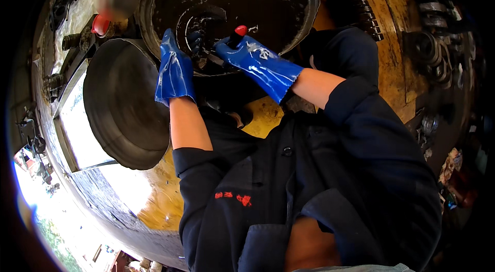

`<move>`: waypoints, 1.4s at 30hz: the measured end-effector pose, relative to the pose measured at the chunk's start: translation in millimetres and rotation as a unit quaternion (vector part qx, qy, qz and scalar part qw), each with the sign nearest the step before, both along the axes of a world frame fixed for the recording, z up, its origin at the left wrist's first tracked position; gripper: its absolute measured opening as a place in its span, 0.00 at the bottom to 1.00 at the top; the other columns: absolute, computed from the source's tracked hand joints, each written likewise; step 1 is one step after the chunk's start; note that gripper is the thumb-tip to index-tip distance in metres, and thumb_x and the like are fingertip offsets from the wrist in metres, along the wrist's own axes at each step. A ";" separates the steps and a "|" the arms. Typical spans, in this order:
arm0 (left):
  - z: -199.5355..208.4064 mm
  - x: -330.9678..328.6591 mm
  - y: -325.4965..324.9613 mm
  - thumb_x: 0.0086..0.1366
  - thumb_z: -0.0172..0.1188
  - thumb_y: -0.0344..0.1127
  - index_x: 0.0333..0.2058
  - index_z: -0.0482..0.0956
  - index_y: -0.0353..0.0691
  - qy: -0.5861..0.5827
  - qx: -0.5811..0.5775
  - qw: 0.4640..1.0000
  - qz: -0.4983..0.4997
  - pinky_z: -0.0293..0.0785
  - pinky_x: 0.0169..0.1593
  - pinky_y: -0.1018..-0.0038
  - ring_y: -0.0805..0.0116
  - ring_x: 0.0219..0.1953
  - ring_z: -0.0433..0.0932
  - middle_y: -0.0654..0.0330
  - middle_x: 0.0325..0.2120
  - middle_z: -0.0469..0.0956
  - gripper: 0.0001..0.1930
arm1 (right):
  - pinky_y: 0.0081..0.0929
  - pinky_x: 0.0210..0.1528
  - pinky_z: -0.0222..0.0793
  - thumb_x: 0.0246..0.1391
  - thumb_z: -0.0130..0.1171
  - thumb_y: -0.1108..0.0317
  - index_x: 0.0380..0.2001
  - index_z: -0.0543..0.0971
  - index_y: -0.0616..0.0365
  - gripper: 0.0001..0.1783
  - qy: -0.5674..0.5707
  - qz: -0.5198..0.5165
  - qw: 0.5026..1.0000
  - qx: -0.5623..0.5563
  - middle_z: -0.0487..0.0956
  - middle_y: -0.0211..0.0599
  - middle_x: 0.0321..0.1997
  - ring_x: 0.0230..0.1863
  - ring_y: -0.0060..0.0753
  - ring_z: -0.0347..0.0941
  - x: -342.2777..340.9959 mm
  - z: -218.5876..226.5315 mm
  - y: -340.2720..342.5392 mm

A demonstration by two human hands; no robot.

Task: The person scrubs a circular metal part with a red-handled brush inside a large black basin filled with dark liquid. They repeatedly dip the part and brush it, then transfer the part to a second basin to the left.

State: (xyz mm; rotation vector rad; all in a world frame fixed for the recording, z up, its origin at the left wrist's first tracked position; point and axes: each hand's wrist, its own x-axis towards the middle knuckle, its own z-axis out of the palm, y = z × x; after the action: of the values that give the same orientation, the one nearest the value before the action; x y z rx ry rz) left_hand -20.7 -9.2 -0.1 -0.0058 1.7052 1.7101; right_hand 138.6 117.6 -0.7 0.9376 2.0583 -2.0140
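Observation:
A large round tub (314,1) of dark liquid with pale foam patches stands in front of me. My left hand (176,71), in a blue rubber glove, is at its near left rim, one digit pointing up. The rest of its fingers are hidden against a dark ridged metal part (195,40), which it appears to steady. My right hand (252,58), gloved alike and wet with suds, closes around a tool with a black handle and red end (240,30). The tool's working end lies low by the metal part and cannot be made out.
An empty-looking dark metal basin (124,112) leans at the left, beside the tub. Ribbed dark metal parts (353,12) lie on the right, with a crankshaft-like piece (430,1) and ring-ended rods (433,55) beyond. A red object (101,24) is at the upper left.

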 end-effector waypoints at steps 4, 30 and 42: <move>-1.4 -0.1 4.8 0.80 0.37 0.53 0.57 0.76 0.33 -0.041 0.041 0.998 0.020 0.81 0.48 0.69 0.62 0.40 0.84 0.48 0.44 0.85 0.29 | 0.28 0.40 0.74 0.61 0.60 0.55 0.34 0.85 0.56 0.15 0.040 0.050 0.998 0.029 0.84 0.35 0.30 0.33 0.25 0.80 -0.8 -41.2 28.8; -13.4 5.9 28.0 0.55 0.72 0.25 0.48 0.79 0.29 -0.062 0.134 0.989 0.022 0.81 0.40 0.70 0.65 0.33 0.83 0.55 0.35 0.84 0.21 | 0.40 0.43 0.77 0.55 0.64 0.50 0.43 0.85 0.57 0.23 -0.098 0.192 0.896 0.388 0.86 0.46 0.39 0.38 0.44 0.82 -62.5 -45.0 64.1; 16.3 34.4 57.7 0.55 0.68 0.21 0.50 0.81 0.34 0.142 -0.074 0.971 -0.178 0.80 0.40 0.73 0.68 0.34 0.82 0.59 0.36 0.84 0.22 | 0.20 0.31 0.76 0.63 0.61 0.45 0.45 0.87 0.57 0.25 0.088 -0.042 0.978 0.182 0.86 0.34 0.27 0.26 0.20 0.79 -20.3 60.7 135.2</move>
State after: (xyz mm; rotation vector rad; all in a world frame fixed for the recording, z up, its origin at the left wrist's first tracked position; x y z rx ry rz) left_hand 13.7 48.4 16.2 0.4696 1.9027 1.3624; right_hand 118.3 252.8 60.0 0.9433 2.5890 -1.8510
